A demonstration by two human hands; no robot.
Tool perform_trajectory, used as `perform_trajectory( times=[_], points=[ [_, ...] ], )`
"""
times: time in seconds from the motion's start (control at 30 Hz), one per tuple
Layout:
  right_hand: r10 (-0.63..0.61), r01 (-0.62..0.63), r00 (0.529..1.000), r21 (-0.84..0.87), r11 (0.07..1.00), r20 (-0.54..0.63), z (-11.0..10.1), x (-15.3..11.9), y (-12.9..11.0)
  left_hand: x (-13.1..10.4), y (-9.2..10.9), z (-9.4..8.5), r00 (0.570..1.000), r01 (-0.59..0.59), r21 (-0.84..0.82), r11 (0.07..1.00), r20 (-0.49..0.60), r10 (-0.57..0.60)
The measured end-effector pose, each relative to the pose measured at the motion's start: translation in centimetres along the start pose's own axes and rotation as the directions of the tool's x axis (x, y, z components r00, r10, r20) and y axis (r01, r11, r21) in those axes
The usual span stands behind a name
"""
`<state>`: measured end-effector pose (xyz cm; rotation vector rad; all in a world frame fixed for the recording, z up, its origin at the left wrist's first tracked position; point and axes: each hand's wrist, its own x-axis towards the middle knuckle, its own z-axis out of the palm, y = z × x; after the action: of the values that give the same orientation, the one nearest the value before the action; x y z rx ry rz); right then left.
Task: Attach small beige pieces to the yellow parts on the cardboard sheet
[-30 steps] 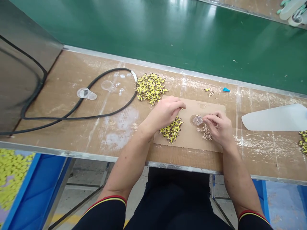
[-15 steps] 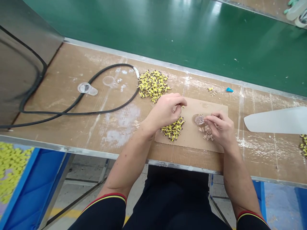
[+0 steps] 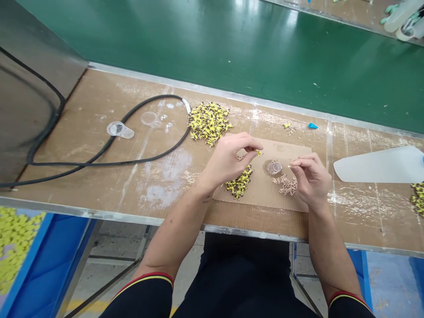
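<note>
My left hand [image 3: 233,154] pinches a small yellow figure piece [image 3: 259,153] between thumb and fingertips, above a cardboard sheet [image 3: 261,196]. Beneath that hand lies a small heap of yellow and dark brown pieces [image 3: 239,184]. My right hand [image 3: 311,179] is closed in a pinch on a tiny pale piece [image 3: 290,166], too small to name more exactly. Between the hands stands a little clear round dish [image 3: 274,168] on the cardboard. Just below it, near my right hand, is a pile of tiny pinkish pieces [image 3: 286,185].
A larger heap of yellow and brown pieces [image 3: 209,123] lies behind my left hand. A black cable [image 3: 132,162] loops across the left, around clear plastic scoops [image 3: 119,130]. A blue cone-shaped cap [image 3: 312,126] and a white tapered object [image 3: 377,165] lie to the right. Beyond runs a green surface [image 3: 198,53].
My right hand has drawn back from the clear dish and now holds a tiny pale piece up beside it. The yellow piece shows more clearly at my left fingertips.
</note>
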<state>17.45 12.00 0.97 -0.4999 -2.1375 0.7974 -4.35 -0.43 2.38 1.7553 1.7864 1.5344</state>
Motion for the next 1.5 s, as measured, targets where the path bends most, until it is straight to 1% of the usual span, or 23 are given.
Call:
perform_trajectory(
  times=[0.13,0.23,0.43,0.5,0.6,0.7,0.87,1.1,1.23,1.37,1.43,1.5],
  points=[
    [-0.015,0.018,0.999,0.084,0.996,-0.045,0.1,-0.2,-0.8,-0.3,1.1,1.4,0.996,-0.034,-0.213,0.976,-0.087,0.015],
    [-0.012,0.019,0.998,0.124,0.992,-0.060,0.1,-0.5,-1.2,-0.5,1.9,2.3,0.996,-0.036,-0.298,0.954,-0.088,0.010],
    [0.036,-0.024,0.999,0.285,0.958,-0.038,0.3,-1.2,-1.4,-1.1,2.9,3.5,1.000,0.003,-0.329,0.944,-0.027,-0.013],
    [0.041,-0.038,0.999,0.319,0.947,-0.005,0.6,-1.3,-1.6,-1.2,3.0,3.8,0.999,0.012,-0.330,0.944,-0.031,-0.024],
    [0.058,-0.073,0.997,0.352,0.933,0.054,1.0,-1.5,-1.9,-1.4,3.2,4.2,0.996,0.022,-0.336,0.941,-0.069,-0.048],
    [0.074,-0.088,0.996,0.332,0.939,0.057,1.3,-1.4,-2.1,-1.5,3.5,4.5,0.990,0.066,-0.374,0.925,-0.094,-0.109],
    [0.053,-0.064,0.997,0.295,0.953,0.047,1.4,-1.3,-2.3,-1.6,3.7,5.1,0.975,0.143,-0.476,0.868,-0.084,-0.207],
    [0.047,-0.054,0.998,0.298,0.953,0.031,1.5,-1.3,-2.3,-1.8,3.4,5.6,0.964,0.184,-0.526,0.830,-0.070,-0.258],
    [0.041,-0.046,0.999,0.262,0.964,0.024,1.5,-1.3,-2.3,-1.8,3.5,5.6,0.969,0.150,-0.532,0.834,-0.087,-0.230],
    [0.049,-0.051,0.999,0.200,0.978,0.019,1.5,-1.1,-2.5,-1.9,3.5,5.7,0.976,0.121,-0.485,0.866,-0.102,-0.193],
    [0.042,-0.044,0.999,0.184,0.982,0.013,1.5,-1.0,-2.6,-1.9,3.6,5.7,0.982,0.065,-0.424,0.903,-0.136,-0.134],
    [0.026,-0.027,1.000,0.179,0.983,0.007,1.5,-1.0,-2.7,-2.0,3.7,5.6,0.984,-0.030,-0.312,0.950,-0.178,-0.027]
  ],
)
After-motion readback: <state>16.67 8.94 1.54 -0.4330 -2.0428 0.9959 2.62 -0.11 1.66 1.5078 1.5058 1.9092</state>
